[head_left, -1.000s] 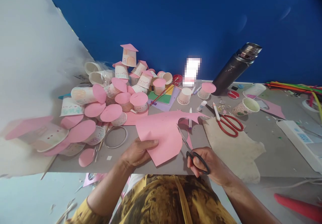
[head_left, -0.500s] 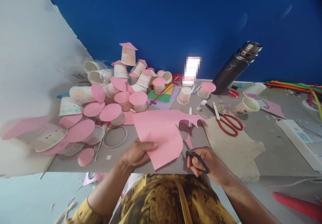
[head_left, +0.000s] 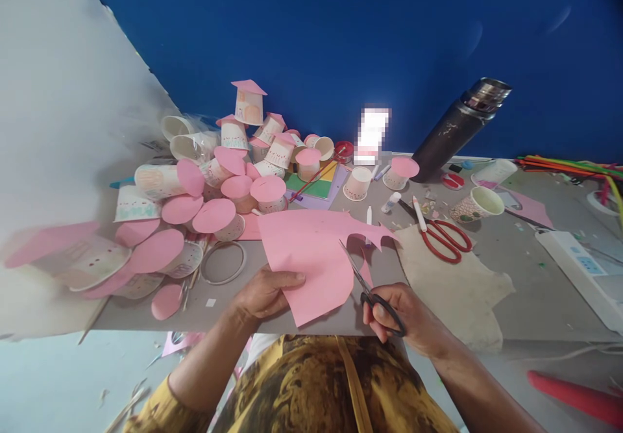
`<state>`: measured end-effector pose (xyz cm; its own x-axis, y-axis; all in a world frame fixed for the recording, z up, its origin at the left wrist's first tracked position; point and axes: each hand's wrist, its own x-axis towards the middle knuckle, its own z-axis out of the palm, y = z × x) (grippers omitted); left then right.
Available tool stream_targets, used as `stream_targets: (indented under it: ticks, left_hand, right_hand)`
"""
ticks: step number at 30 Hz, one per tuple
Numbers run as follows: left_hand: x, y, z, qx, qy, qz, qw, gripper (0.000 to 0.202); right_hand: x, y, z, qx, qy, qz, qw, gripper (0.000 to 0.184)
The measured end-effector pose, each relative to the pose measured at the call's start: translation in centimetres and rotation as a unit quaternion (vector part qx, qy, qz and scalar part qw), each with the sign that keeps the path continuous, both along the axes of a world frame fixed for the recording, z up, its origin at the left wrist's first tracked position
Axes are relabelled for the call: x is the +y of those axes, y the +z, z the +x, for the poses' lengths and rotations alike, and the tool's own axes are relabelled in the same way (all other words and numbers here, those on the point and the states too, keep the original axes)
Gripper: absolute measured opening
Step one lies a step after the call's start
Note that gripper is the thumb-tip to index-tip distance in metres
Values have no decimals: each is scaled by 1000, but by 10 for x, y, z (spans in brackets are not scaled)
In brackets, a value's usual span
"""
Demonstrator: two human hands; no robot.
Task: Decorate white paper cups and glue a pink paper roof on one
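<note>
My left hand (head_left: 269,292) grips a sheet of pink paper (head_left: 311,251) by its lower left side, thumb on top and fingers hidden underneath. The sheet's right side has curved cut-outs, with a narrow jagged strip reaching right. Black-handled scissors (head_left: 366,289) are in my right hand (head_left: 396,313), fingers around the handles. Their blades are slightly apart at the sheet's right edge, pointing up and left. A small pink scrap (head_left: 366,267) lies just beyond the blades.
Many paper cups with pink paper tops (head_left: 236,189) crowd the table's left. A grey ring (head_left: 241,269) lies near my left hand. Red-handled scissors (head_left: 445,241) rest by a beige cloth (head_left: 448,296) on the right. Behind stands a dark thermos (head_left: 450,134); a white power strip (head_left: 579,277) is far right.
Hardly anything differs. The view has shifted very slightly; both hands keep their hold on the paper and the scissors.
</note>
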<state>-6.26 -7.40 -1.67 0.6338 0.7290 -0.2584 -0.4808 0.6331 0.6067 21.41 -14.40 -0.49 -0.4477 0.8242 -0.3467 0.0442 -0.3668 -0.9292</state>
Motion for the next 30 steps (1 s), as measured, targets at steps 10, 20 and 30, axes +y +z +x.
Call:
stream_targets:
  ticks: [10,20,30]
  left_hand:
    - [1,-1,1,2,-6,3,1000,49]
    - [8,2,-5,5,-15,-8,1000,34]
    - [11,1,-13,-5,-42,-20,999,32]
  right_hand:
    - [-1,0,0,-19,-12,17,1000,64]
    - [0,6,4,-34,-2,-11,999,63]
    - [3,5,14,-38,41,-32,998,65]
